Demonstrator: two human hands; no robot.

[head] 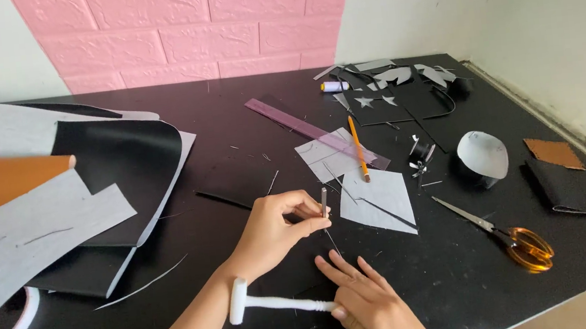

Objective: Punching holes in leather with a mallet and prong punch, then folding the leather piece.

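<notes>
The metal punch (324, 203) stands upright on the black table (230, 120), pinched near its top between the thumb and fingertips of your left hand (271, 232). It looks thin, stiff and smooth, so it could slip or tip; hold it high, clear of the tip. Your right hand (369, 301) lies flat with fingers spread, resting on the white mallet (275, 304). A grey sheet (380, 199) lies just beside the punch, orange-handled scissors (511, 236) farther right.
</notes>
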